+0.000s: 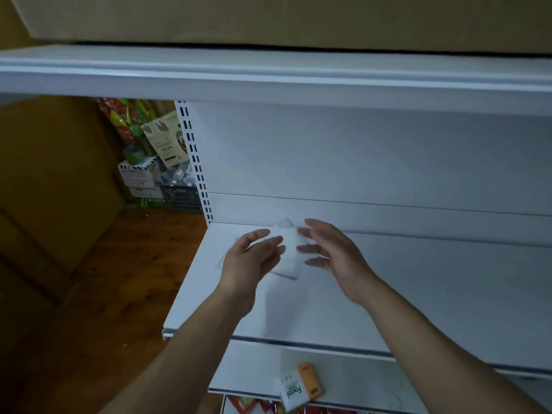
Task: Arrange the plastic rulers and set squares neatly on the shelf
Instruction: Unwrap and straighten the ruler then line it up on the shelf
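Nearest, at the front edge of the lower shelf (257,366): a tissue pack (294,391) touching an orange packet (310,379), neither part of the job.

Above, over the left half of the main shelf (418,294), toward its back edge: left hand (254,261) and right hand (337,255) flanking a small stack of clear set squares (288,259). Fingers of both straight and spread, curled round nothing. Left fingertips against the stack's left side, right fingertips at its right side. Firmness of contact too blurred to judge.

Likely step: squaring the stack up before setting it down. Next: press the edges flush, then lay it flat, parallel to the back edge, minding the slick plastic.

Stack thin, see-through, nearly lost against the white. Near corner seemingly raised off the shelf, far tip poking up at the back wall.

Near the left edge, faintly, another clear set square (225,258), flat.
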### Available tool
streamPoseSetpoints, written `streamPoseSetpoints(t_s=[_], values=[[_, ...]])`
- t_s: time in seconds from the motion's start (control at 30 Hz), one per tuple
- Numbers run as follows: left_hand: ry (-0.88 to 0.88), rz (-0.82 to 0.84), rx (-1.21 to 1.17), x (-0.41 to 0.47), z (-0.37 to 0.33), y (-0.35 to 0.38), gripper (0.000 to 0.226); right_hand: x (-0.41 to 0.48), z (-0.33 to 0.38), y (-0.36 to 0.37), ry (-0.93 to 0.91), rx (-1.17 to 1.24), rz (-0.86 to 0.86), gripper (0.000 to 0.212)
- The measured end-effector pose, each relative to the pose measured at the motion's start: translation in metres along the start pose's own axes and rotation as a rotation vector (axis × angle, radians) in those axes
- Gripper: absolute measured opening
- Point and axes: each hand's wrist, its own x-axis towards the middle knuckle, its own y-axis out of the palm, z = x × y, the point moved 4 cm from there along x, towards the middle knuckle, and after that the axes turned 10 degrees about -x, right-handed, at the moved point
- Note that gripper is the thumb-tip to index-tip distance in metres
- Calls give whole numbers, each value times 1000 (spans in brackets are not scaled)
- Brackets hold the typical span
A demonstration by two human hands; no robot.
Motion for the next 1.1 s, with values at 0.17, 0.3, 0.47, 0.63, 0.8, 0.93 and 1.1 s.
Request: streamPoseSetpoints(t_s=[0.17, 0.3, 0.47, 0.63, 0.8, 0.93, 1.1], values=[[104, -53, 95, 1, -1, -5, 22, -13, -5, 0, 37, -285, 23, 19], [192, -3, 277, -3, 8, 4, 18, -16, -8, -11, 60, -386, -149, 18], [228, 54, 364, -12, 21, 30, 13, -33, -7, -43, 57, -392, -253, 17], [184, 107, 399, -20, 52, 72, 13, -69, -8, -100, 32, -302, -341, 11], [143, 210, 367, -43, 108, 146, 12, -128, -18, -190, 4, -191, -538, 7], [96, 329, 366, -77, 167, 218, 11, -191, -29, -270, 12, -135, -655, 7], [26, 496, 357, -133, 251, 314, 10, -283, -41, -376, 37, -84, -784, 8]])
